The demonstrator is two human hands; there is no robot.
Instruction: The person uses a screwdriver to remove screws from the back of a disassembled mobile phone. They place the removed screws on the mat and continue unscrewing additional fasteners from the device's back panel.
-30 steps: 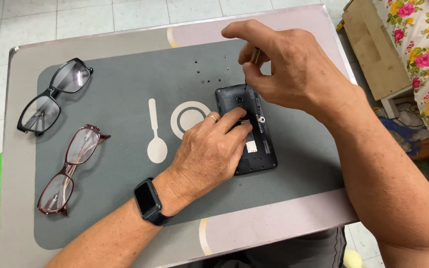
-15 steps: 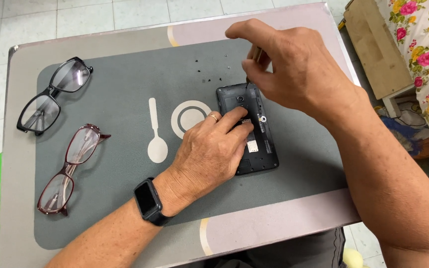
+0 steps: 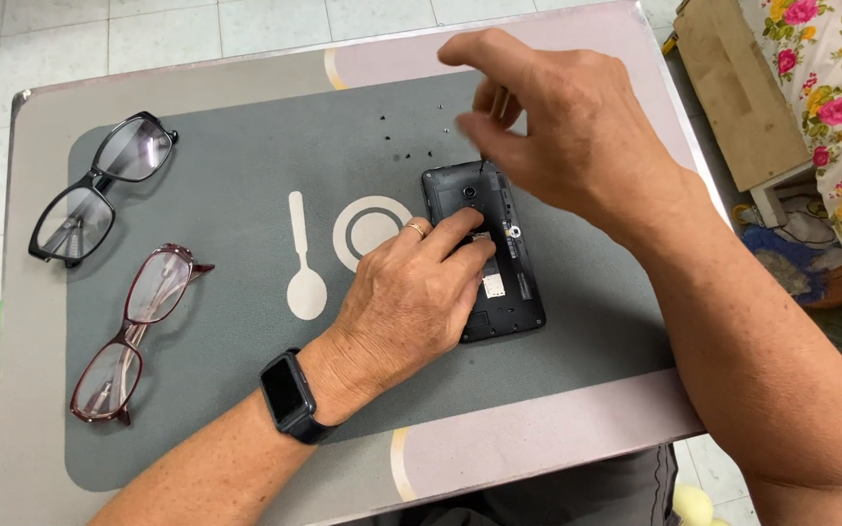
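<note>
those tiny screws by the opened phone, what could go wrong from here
1. The loose black screws lie scattered on the grey mat, right under the raised right hand; a brush of the wrist could scatter them off the table.
2. The left hand pins the opened phone with fingers on its exposed insides; pressing hard might harm parts.
3. Two pairs of glasses lie near the left forearm and might get knocked.

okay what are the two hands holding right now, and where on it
The left hand presses flat on the middle of the black opened phone, pinning it to the mat. The right hand pinches something thin above it; what it is cannot be told.
</note>
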